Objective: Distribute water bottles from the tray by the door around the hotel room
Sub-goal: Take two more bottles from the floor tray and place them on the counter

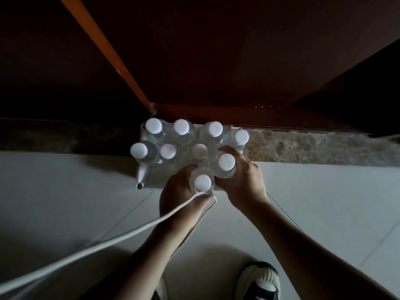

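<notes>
— Door [216, 61] up top, dark brown, shut behind a marbled threshold [303, 148]. Pale tiled floor [65, 191] below.

— And on the floor?

— Tray [141, 172], light-coloured, set against the threshold, just before the door. Holds nine clear water bottles [181, 127] with white caps, all upright: four along the far row, three in the middle, two nearest.

— Hands?

— Left hand [177, 191] curled round the nearest bottle [202, 182], grip closed on its body below the cap. Right hand [242, 180] wrapped round the bottle beside it [226, 162], grip likewise closed on it. Cannot tell whether either is lifted off the tray.

— Anything else?

— White cord [108, 241] running from the lower left corner across the left wrist. Shoe [259, 282], pale with a dark tongue, at the bottom edge.
</notes>
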Action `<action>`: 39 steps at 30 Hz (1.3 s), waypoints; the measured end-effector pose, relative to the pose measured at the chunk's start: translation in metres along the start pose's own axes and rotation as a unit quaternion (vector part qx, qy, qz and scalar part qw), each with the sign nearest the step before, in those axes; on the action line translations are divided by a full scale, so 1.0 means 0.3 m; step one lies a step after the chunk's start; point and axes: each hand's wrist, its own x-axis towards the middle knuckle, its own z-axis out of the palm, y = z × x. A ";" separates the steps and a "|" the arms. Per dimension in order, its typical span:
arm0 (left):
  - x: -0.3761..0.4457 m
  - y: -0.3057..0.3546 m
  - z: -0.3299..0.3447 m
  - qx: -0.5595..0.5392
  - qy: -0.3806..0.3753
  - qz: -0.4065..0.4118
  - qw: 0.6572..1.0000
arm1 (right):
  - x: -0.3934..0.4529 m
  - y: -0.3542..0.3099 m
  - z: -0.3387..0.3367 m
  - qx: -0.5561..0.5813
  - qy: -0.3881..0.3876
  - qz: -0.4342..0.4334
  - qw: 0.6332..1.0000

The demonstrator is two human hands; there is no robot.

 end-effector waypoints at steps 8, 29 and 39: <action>-0.045 0.463 -0.565 -0.017 0.050 0.086 0.995 | -0.143 -0.460 -0.465 0.074 0.050 -0.063 0.994; -0.628 2.397 -2.507 -0.377 0.079 0.359 0.850 | -1.045 -2.366 -2.379 0.339 0.110 -0.396 0.846; -0.761 2.649 -2.678 -0.408 -0.009 0.434 0.804 | -1.286 -2.504 -2.561 0.350 0.256 -0.378 0.818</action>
